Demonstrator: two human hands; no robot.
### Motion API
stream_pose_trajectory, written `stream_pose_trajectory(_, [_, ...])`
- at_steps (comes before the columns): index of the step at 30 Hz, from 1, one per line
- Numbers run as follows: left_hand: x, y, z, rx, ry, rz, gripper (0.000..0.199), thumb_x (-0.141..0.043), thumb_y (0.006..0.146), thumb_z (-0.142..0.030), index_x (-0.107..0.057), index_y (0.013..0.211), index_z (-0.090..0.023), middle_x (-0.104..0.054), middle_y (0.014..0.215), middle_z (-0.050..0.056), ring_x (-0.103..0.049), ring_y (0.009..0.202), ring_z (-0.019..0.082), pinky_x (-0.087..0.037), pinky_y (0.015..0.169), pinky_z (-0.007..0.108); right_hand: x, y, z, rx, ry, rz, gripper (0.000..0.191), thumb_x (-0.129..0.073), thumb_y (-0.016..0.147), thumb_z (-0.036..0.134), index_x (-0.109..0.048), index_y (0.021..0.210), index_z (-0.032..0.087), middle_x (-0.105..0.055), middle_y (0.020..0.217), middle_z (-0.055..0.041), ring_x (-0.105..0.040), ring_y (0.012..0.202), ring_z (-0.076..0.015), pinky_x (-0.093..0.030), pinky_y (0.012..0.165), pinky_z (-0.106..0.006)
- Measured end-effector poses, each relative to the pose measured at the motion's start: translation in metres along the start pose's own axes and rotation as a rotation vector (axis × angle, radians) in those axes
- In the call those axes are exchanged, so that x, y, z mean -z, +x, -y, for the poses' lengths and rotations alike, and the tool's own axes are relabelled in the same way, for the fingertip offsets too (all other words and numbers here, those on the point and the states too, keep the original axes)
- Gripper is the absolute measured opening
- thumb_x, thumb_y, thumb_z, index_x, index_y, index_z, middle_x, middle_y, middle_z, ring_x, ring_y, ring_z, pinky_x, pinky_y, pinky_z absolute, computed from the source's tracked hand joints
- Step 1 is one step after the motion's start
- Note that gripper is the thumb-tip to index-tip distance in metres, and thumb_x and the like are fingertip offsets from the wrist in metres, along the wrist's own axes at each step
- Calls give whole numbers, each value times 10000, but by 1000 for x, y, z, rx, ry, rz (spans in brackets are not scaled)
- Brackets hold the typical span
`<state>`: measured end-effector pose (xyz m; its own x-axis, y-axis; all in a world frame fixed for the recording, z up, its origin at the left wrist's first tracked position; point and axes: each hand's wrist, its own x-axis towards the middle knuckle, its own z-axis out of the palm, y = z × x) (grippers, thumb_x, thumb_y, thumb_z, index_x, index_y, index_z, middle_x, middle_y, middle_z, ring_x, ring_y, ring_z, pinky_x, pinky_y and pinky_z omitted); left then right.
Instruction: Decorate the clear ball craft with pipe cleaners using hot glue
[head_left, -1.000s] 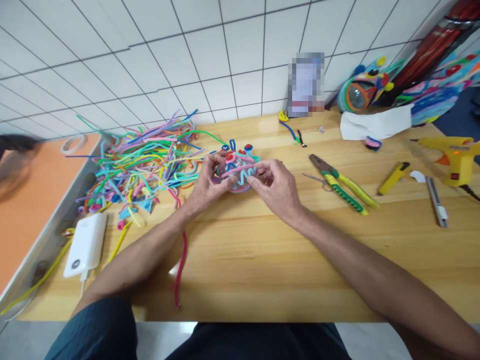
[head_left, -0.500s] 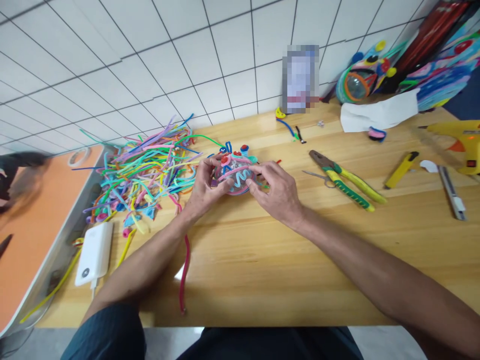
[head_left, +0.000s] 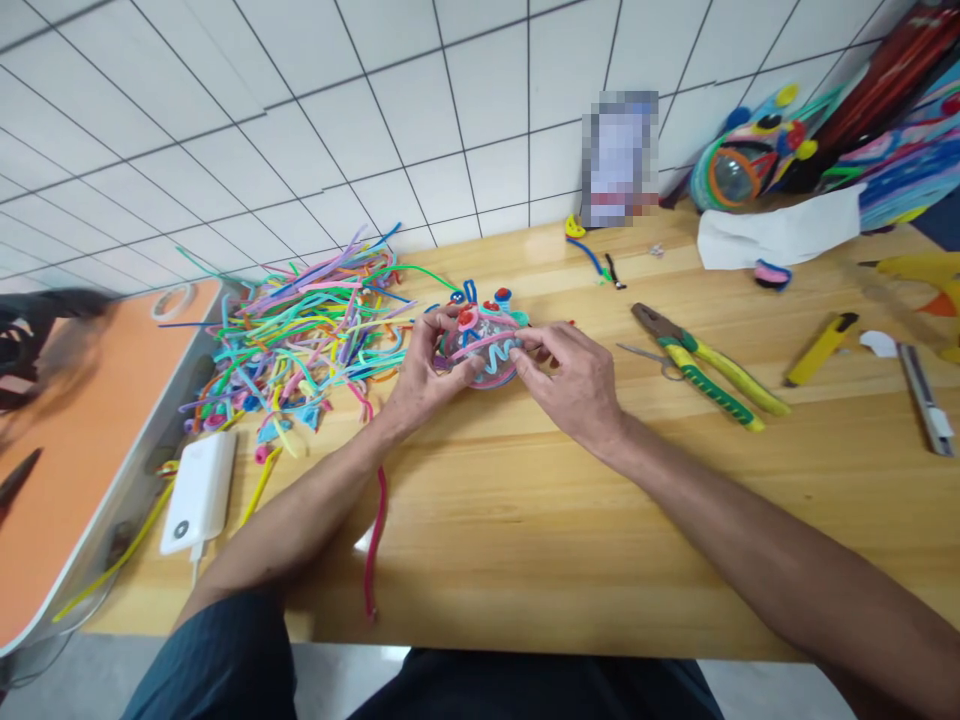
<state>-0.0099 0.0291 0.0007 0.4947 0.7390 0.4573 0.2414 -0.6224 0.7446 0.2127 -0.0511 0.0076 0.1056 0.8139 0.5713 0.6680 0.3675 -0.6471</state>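
A clear rounded plastic piece decorated with pipe cleaners [head_left: 480,348] is between my two hands above the wooden table. It has a pink band, red and blue curled bits on top, and a light-blue zigzag pipe cleaner [head_left: 499,355] on its front. My left hand [head_left: 431,372] grips its left side, thumb in front and fingers behind. At the right side, my right hand [head_left: 574,378] is closed, with thumb and fingertips at the edge beside the zigzag. A red pipe cleaner [head_left: 375,545] lies near my left forearm.
A heap of colourful pipe cleaners [head_left: 315,330] lies to the left, near a white power bank [head_left: 199,490]. Pliers [head_left: 697,365], small scissors [head_left: 664,362], a yellow cutter [head_left: 821,350], a grey cutter [head_left: 926,400] and a yellow glue gun [head_left: 922,275] lie right. A tiled wall [head_left: 487,120] stands behind.
The whole view has shifted slightly, so everything appears a little further right. My hands keep about the same hold on the decorated piece.
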Motion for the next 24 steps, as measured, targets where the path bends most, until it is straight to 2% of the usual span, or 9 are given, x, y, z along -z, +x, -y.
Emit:
stream_pose_trajectory(8, [-3,-1,-3,32,-49,-26,571,-774,949,-702,-457,1191,-294,-595,1497,122,-620,1442,272,-574,1119,425,3,0,5,14,19,11,154,-684,1050,396,-770,1103,280,-825,970,-58,-753,878,-245,-608,821,-401])
stream_pose_trajectory(18, [-5,-1,-6,51,-67,-37,572,-803,930,-691,-489,1189,-290,-593,1509,125,-582,1492,289,-544,1178,471,-1,-1,3,9,-42,-13,59,-728,969,301,-699,1010,270,-808,965,-42,-721,830,-214,-563,756,-347])
stream_pose_trajectory(24, [3,-1,-10,32,-18,53,616,-760,940,-728,-464,1260,-293,-547,1592,156,-560,1520,327,-588,1129,481,-1,0,0,32,-26,-50,58,-727,944,264,-700,994,256,-806,948,-29,-708,785,-188,-550,731,-322])
